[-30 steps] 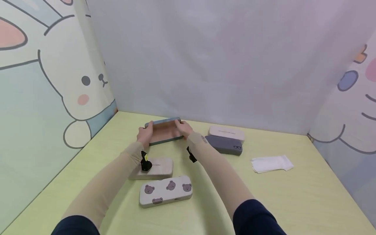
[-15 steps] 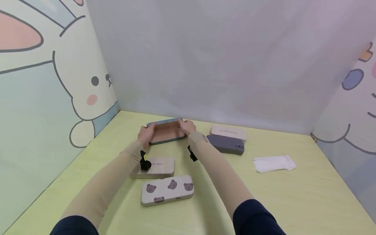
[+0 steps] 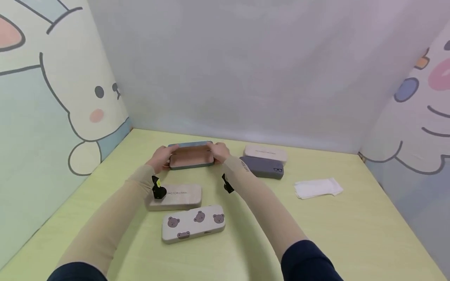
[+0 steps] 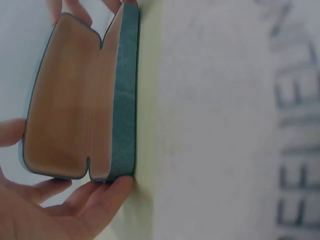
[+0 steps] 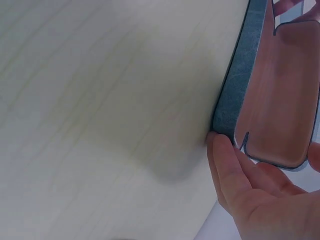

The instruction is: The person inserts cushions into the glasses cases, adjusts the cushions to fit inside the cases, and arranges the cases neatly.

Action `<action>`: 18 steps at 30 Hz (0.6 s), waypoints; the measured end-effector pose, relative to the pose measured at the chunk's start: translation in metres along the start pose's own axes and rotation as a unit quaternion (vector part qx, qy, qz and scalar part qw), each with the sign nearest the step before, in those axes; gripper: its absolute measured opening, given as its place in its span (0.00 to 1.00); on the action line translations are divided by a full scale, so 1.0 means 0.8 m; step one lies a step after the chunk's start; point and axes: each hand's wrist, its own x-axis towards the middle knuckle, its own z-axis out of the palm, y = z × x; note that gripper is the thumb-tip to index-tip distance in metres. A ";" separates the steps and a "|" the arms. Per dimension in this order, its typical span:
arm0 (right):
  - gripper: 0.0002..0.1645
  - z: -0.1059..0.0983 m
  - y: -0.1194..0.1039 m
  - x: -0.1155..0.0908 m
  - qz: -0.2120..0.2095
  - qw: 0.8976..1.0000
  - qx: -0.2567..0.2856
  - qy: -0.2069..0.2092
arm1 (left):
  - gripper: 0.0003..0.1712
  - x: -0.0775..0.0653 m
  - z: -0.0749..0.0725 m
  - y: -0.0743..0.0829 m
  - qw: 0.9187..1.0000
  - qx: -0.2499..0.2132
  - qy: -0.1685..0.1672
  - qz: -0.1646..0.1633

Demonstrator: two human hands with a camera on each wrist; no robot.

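Observation:
An opened glasses case (image 3: 191,158), blue-green outside with a pinkish-brown lining, stands at the back left of the table, its inside facing me. My left hand (image 3: 161,158) holds its left end. In the left wrist view, the thumb (image 4: 11,132) lies on the lid's outer edge and the other fingers press along the end, by the hinge notch. My right hand (image 3: 219,152) grips the opposite end. The right wrist view shows its fingers (image 5: 225,162) at the lower corner and side, with the thumb at the lid's rim. Inside, the case holds nothing.
Nearer me lie a beige case (image 3: 183,197) with lettering and a white case (image 3: 193,224) with bear prints. Right of my right arm, a dark grey case (image 3: 261,168) sits before a pale pink case (image 3: 265,153). White folded cloths (image 3: 318,188) lie farther right. Walls border the table.
My left hand has shifted outward, from over the case's left rim to its left end. The lid and base now stand at a sharper angle, with the hinge fold showing. The head view has shifted slightly.

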 end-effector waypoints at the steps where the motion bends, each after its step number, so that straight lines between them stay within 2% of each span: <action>1: 0.33 0.000 0.001 -0.002 0.000 1.000 0.003 0.000 | 0.47 0.001 -0.002 0.000 1.000 0.009 -0.010 0.003; 7: 0.34 0.002 0.009 -0.013 -0.003 1.000 0.015 0.007 | 0.47 0.002 -0.009 0.001 0.998 0.032 -0.052 0.018; 18: 0.31 0.003 0.022 -0.034 0.005 0.999 0.025 0.034 | 0.43 0.009 -0.010 0.005 0.993 0.068 -0.096 0.024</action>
